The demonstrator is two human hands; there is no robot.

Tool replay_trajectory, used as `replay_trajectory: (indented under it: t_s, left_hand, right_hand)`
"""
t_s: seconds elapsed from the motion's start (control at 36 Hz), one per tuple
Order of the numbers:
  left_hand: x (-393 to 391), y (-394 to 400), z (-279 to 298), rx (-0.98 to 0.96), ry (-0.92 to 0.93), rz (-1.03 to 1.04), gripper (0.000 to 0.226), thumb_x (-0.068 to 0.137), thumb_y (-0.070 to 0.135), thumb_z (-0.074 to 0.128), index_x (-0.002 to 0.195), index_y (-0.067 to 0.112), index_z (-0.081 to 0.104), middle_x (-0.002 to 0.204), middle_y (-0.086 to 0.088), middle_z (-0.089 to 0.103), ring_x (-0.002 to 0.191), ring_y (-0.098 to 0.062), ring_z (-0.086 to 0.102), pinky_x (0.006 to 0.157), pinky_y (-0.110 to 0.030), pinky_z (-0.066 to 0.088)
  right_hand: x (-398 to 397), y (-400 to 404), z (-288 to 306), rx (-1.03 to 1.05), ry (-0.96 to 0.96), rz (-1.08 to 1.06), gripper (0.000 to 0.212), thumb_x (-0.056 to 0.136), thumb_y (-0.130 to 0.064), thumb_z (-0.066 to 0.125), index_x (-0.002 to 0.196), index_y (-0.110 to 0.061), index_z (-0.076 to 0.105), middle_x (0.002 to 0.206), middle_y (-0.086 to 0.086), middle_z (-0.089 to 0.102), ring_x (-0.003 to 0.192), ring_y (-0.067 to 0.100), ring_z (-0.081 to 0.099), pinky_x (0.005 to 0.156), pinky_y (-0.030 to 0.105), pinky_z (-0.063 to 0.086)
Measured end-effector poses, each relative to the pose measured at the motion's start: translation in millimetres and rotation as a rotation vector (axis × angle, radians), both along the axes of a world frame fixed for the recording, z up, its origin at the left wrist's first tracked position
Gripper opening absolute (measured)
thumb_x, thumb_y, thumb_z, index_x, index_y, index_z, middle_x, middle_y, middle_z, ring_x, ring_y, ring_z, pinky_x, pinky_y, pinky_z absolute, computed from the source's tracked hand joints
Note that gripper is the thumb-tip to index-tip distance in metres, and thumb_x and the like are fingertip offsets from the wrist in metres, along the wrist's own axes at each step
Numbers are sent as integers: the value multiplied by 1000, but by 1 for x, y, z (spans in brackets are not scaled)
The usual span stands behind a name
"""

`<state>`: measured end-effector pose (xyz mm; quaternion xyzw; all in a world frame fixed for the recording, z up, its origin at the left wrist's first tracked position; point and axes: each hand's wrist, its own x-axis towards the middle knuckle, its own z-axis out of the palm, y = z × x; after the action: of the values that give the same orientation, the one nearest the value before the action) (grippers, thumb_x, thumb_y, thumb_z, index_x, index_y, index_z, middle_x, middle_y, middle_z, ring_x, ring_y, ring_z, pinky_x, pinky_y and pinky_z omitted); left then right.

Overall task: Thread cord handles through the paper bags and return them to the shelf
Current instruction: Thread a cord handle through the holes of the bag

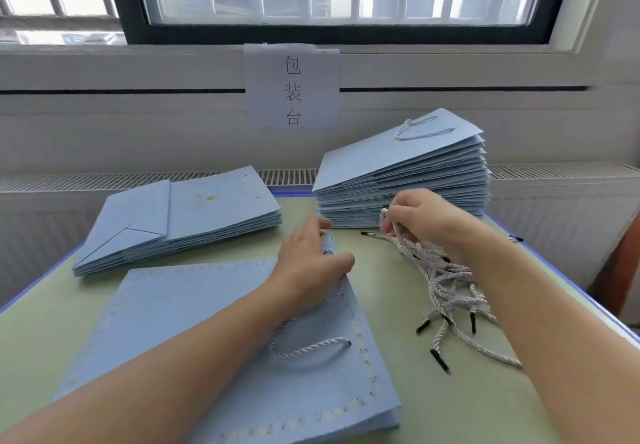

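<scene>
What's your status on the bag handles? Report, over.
Left hand holds the near bag at its top edge, one cord handle threaded. Right hand pinching a cord from the loose cords. Nothing in the way.

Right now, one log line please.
left hand: holding bag edge | right hand: pinching cord from bundle | handle: one threaded

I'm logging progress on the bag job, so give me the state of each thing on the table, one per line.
Front bag: flat, one cord handle threaded.
Left stack: flat, no handles visible.
Right stack: top bag has a handle.
Loose cords: bundled on the table.
Left hand: holding the front bag's top edge.
Right hand: pinching the loose cords.
</scene>
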<state>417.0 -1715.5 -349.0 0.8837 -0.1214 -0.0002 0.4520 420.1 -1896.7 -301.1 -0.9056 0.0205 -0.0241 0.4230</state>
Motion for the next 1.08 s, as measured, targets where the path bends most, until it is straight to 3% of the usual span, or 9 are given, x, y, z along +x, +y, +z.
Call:
replay_trajectory:
  t_s: [0.14,0.25,0.36,0.56,0.69,0.78,0.86,1.0,1.08]
  left_hand:
    - [-1,10,-3,-225,46,-18,74,57,29,48,131,21,44,126,3,47,120,-14,44,94,-29,38]
    - [2,8,0,-310,124,2,72,53,22,49,125,21,51,119,0,50,98,-13,51,72,-24,40]
    - [5,7,3,-307,191,-26,62,49,19,52,110,25,55,107,-5,54,79,-14,53,65,-26,40]
    - [10,17,1,-289,247,-76,57,51,23,55,107,33,54,107,0,50,80,-18,51,66,-28,38]
    - [9,19,3,-268,231,-106,54,57,26,59,111,34,52,113,0,51,83,-16,53,65,-27,41]
    - [9,22,5,-264,227,-123,49,62,26,61,110,33,52,108,0,54,81,-17,52,64,-27,40]
    - [11,26,6,-269,227,-126,51,56,27,57,107,32,53,101,-1,57,81,-18,52,67,-29,39]
    - [15,31,5,-287,208,-98,48,56,25,57,103,30,54,88,4,59,80,-18,50,69,-30,36]
    - [15,31,2,-303,202,-93,52,54,26,59,105,31,55,99,0,59,85,-18,52,73,-32,38]
  right_hand:
    - [-8,12,12,967,-19,148,25,94,10,40,77,-6,49,84,16,66,70,19,65,64,22,59]
    - [-9,10,20,1023,-99,185,25,92,6,43,76,-12,49,77,6,70,81,20,62,83,30,53]
    - [-12,8,25,1075,-196,277,29,91,12,38,79,-12,50,70,2,65,72,14,63,73,25,55]
    - [-13,7,20,867,-185,268,54,78,23,24,107,-11,54,65,1,54,52,8,42,41,14,30]
    - [-19,7,25,899,-183,366,17,90,-19,51,97,-16,66,67,-5,57,47,4,33,43,17,18]
    - [-21,14,24,1005,-196,411,16,76,-15,58,76,-17,74,64,-3,60,47,4,41,42,14,26]
    - [-19,22,15,1056,-126,424,14,77,-2,56,77,-11,67,67,3,65,54,9,57,49,15,47]
    - [-16,32,-12,463,-79,364,33,88,21,40,89,-10,53,72,7,60,59,13,55,55,18,44]
    - [-17,38,-21,280,40,388,40,85,19,33,94,-12,57,72,4,58,55,9,47,48,15,35]
